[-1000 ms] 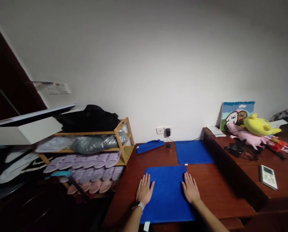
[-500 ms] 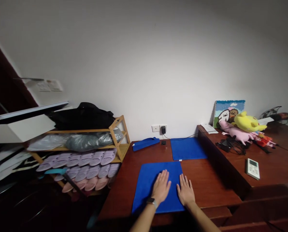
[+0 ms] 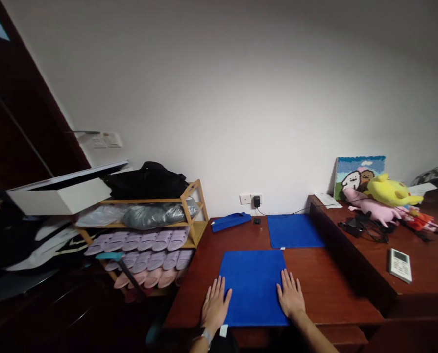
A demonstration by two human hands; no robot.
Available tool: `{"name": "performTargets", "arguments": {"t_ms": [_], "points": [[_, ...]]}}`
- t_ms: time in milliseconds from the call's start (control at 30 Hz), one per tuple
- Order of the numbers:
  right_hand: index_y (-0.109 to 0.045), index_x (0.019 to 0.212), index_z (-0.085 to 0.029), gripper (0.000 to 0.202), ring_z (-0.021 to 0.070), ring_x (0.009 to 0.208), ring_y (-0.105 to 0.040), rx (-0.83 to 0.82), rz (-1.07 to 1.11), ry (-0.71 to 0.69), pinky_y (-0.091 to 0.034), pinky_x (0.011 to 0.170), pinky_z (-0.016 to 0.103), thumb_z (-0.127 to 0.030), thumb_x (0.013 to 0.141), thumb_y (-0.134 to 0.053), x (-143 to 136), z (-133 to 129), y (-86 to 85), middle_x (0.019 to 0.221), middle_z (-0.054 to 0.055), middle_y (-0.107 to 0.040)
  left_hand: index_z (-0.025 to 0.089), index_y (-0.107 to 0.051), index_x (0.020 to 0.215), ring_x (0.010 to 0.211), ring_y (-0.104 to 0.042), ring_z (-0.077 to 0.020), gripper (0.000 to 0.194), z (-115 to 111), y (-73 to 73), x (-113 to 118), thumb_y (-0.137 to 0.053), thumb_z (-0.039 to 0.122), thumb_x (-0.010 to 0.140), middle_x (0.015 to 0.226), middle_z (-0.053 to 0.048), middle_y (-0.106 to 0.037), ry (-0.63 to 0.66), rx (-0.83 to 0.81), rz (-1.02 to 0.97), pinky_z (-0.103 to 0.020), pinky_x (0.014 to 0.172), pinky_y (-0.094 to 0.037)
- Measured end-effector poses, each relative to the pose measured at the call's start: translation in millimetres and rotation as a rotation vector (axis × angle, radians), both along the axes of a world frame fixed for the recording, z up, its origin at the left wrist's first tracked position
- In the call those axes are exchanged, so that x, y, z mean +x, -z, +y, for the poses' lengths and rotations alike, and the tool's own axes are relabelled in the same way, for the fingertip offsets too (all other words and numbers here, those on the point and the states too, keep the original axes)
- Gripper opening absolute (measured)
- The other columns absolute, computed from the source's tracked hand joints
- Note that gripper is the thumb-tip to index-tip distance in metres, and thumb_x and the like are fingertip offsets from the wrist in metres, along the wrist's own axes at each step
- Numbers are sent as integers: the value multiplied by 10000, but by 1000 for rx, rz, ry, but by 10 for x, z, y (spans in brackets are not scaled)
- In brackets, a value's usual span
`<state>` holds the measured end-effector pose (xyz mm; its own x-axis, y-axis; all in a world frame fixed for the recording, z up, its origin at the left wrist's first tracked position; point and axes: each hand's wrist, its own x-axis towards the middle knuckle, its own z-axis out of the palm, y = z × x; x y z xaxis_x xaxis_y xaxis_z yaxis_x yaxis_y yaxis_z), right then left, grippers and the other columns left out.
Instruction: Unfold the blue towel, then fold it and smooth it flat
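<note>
A blue cloth (image 3: 254, 289) lies spread flat on the brown wooden desk (image 3: 336, 282), a white tag showing at its near left corner. Over its left edge rests my left hand (image 3: 215, 305), palm down, fingers stretched out; a watch is on that wrist. My right hand (image 3: 291, 296) lies flat across the right edge, fingers slightly spread. Neither hand grips anything. Behind, a second blue cloth (image 3: 296, 231) lies flat by the wall, and a folded blue cloth (image 3: 231, 222) is at the far left.
Left of the desk stands a wooden rack (image 3: 191, 223) with slippers (image 3: 163, 239) and a black bag (image 3: 149, 181). On the raised desk to the right are plush toys (image 3: 377, 208), a white remote-like device (image 3: 400, 264) and cables. A black charger (image 3: 256, 201) is plugged into the wall.
My left hand has slid from the middle of the cloth to its left edge. My right hand stays at the right edge. The camera view has shifted a little to the left.
</note>
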<state>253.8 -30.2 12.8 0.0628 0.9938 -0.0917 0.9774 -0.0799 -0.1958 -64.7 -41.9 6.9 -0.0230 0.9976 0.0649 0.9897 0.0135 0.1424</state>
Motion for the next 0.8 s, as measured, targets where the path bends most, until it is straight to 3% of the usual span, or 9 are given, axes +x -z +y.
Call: {"name": "performTargets", "arguments": {"t_ms": [100,233,533,800], "points": [[-149,1617,-159,695,233,1577,-87,-9,-33,-9,-56,1292,478,-494,1007,-156,-22,22,-55,1683,-15,-109,140,-233,1608,1563,-190,-242,790,-53,25,-111,-145,649,1011,1684,-68,-185,-26,17,2,-452,1284,-203],[-191,1614,-159,680,243,1573,-123,26,-27,2,-95,1285,497,-471,1012,-151,-64,-62,-90,1679,5,-142,115,-223,1607,1566,-173,-236,804,-53,14,-50,-132,646,1010,1686,-71,-170,-26,8,1,-447,1290,-181],[-236,1611,-197,676,237,1571,-134,105,39,-64,-125,1291,483,-512,1015,-181,52,-529,245,1675,-12,-154,152,-270,1603,1557,-215,-243,772,-31,53,-66,-146,630,1009,1677,-76,-203,-26,44,10,-465,1277,-207],[-180,1618,-186,693,223,1576,-82,54,52,-50,-81,1301,456,-523,1014,-139,33,-549,89,1675,-42,-86,135,-261,1600,1554,-216,-238,736,-81,-53,-72,-189,582,1019,1674,-77,-202,-37,-7,42,-475,1279,-202]]}}
